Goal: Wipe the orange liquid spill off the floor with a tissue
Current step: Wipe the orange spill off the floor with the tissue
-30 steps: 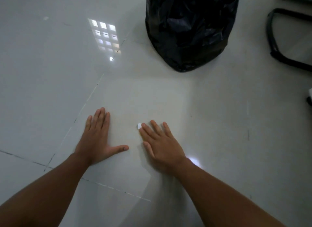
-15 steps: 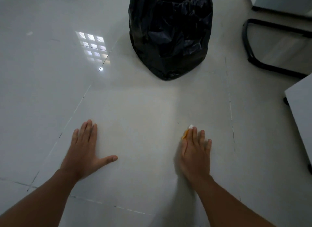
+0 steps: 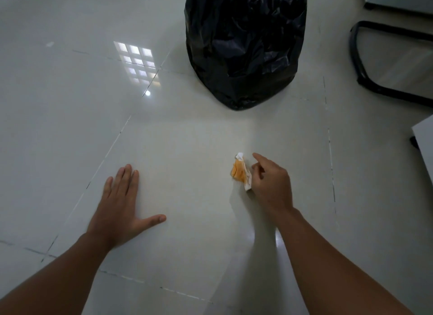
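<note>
at the far left, the pale glossy floor (image 3: 70, 108) carries the reflection of a gridded window (image 3: 136, 62), with thin grout lines crossing the tiles. the left hand (image 3: 119, 211) lies flat on the floor, palm down, fingers together and pointing away, thumb spread out to the side; it grips nothing. further right, past a stretch of bare tile with no orange liquid visible on it, the tissue (image 3: 241, 171) is crumpled, white at its edges and soaked orange through the middle. the right hand (image 3: 271, 181) pinches it at its right side, the index finger pointing forward while the other fingers curl in; whether the tissue touches the floor cannot be told. beyond the hands stands a black bin bag (image 3: 243, 45). at the far right sit a black tubular frame (image 3: 375, 64) and grey furniture edges (image 3: 421, 141).
</note>
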